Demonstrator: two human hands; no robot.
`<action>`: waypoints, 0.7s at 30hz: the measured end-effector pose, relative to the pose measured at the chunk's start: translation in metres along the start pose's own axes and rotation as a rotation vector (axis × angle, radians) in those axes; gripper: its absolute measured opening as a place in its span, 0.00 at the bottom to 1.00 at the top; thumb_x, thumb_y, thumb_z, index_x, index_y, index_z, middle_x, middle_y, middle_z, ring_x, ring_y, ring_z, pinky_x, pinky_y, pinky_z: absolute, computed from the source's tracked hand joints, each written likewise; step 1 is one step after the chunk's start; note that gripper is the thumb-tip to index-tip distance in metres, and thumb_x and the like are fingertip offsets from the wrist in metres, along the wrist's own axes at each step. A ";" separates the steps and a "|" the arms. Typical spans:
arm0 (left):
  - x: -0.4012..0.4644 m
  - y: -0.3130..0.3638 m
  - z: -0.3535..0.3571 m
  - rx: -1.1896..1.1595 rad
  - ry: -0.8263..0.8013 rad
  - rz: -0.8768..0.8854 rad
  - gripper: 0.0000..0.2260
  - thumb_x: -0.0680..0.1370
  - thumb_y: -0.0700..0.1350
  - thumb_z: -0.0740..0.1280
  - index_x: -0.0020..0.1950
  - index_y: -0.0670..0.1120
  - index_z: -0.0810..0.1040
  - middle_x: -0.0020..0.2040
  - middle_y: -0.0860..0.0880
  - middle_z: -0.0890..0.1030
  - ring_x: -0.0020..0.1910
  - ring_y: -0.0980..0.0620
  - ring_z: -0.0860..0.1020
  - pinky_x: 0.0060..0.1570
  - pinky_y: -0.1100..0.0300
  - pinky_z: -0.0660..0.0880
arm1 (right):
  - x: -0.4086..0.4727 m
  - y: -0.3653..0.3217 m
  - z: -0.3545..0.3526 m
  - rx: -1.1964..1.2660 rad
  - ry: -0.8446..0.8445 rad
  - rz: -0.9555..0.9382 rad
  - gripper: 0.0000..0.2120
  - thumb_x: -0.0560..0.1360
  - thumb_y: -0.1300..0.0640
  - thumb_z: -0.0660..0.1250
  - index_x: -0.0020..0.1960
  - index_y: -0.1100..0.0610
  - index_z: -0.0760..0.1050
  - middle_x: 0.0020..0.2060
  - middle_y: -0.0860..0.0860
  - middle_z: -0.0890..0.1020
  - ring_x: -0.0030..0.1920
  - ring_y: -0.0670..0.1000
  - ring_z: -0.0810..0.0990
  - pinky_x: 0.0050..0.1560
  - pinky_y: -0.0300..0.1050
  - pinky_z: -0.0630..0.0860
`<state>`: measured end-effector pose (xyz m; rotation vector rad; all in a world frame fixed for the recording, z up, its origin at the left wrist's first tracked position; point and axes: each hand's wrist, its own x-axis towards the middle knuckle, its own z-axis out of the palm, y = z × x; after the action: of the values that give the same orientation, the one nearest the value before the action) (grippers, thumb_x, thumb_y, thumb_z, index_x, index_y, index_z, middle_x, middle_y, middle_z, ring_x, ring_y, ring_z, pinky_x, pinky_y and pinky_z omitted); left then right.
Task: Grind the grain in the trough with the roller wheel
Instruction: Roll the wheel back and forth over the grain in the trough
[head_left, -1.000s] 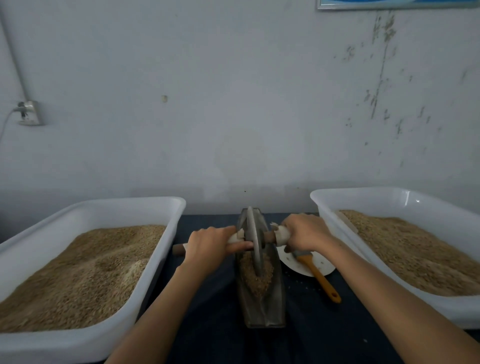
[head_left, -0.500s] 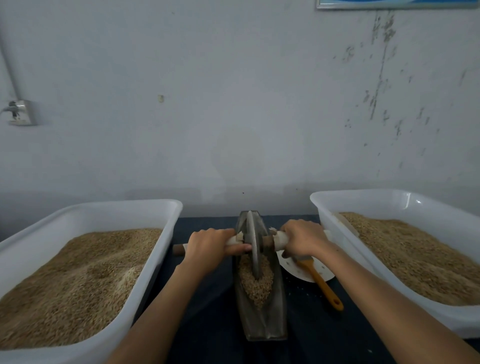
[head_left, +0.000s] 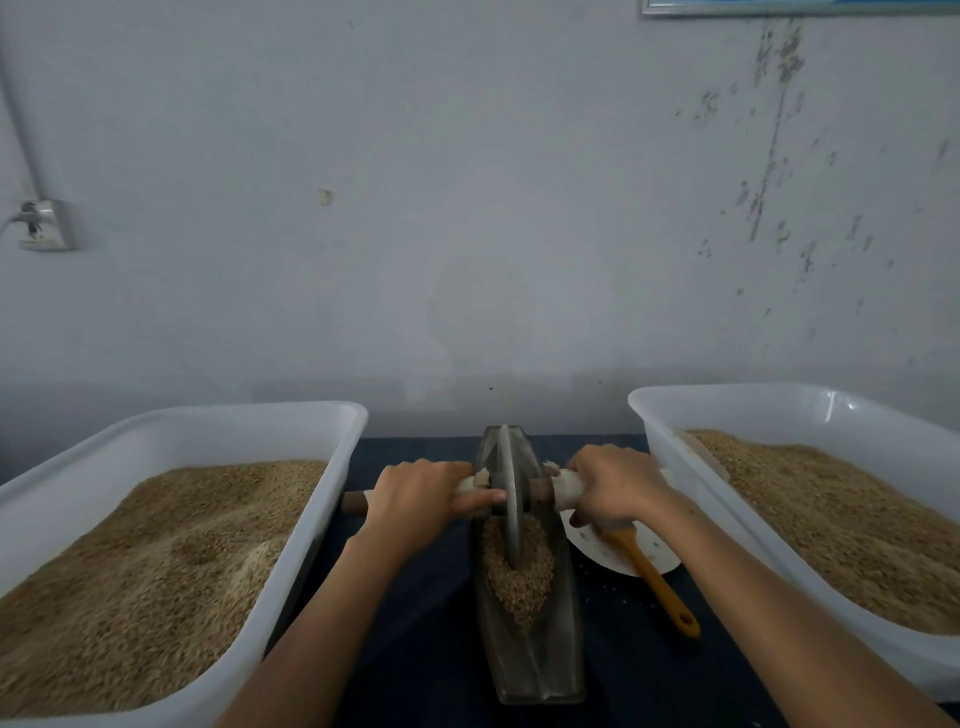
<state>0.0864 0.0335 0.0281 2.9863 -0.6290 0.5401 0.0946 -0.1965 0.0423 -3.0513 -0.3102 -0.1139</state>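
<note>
A narrow metal trough (head_left: 535, 670) is set lengthwise on the dark table (head_left: 415, 597), between two white tubs. A heap of grain (head_left: 519, 582) is held in its middle and far part, while the near end is seen bare. The roller wheel (head_left: 510, 499) is stood upright on edge in the trough, its lower rim sunk into the grain. The axle handle (head_left: 358, 503) is passed through the wheel and gripped on both sides: the left hand (head_left: 415, 501) is curled round the left part, the right hand (head_left: 615, 488) round the pale-wrapped right part. The left tub (head_left: 208, 426) is filled with tan grain, heaped unevenly; the right tub (head_left: 779, 402) is likewise filled. A white plate (head_left: 608, 556) is placed just right of the trough, and a brush with an orange handle (head_left: 657, 582) is laid across it.
</note>
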 end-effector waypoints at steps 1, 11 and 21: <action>0.000 0.000 0.002 -0.007 -0.004 0.000 0.27 0.64 0.75 0.40 0.45 0.58 0.65 0.39 0.56 0.74 0.37 0.56 0.72 0.38 0.60 0.66 | 0.000 0.000 0.000 0.001 -0.008 0.000 0.13 0.68 0.48 0.75 0.51 0.50 0.79 0.45 0.49 0.83 0.44 0.50 0.80 0.46 0.45 0.73; 0.001 -0.002 0.014 -0.064 -0.028 0.052 0.26 0.72 0.70 0.40 0.50 0.56 0.70 0.40 0.56 0.76 0.37 0.58 0.75 0.37 0.64 0.68 | 0.007 0.005 0.004 -0.058 -0.097 -0.019 0.17 0.69 0.49 0.74 0.56 0.50 0.78 0.49 0.50 0.82 0.50 0.51 0.80 0.51 0.47 0.75; 0.010 0.005 0.016 -0.137 0.027 -0.200 0.13 0.81 0.49 0.53 0.37 0.49 0.66 0.35 0.53 0.72 0.33 0.52 0.72 0.33 0.59 0.63 | 0.013 0.004 0.005 -0.122 -0.152 -0.061 0.12 0.70 0.54 0.70 0.54 0.51 0.76 0.48 0.50 0.81 0.49 0.52 0.79 0.46 0.45 0.71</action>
<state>0.0979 0.0238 0.0167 2.8638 -0.3440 0.4997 0.1082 -0.1972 0.0383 -3.1786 -0.4208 0.1007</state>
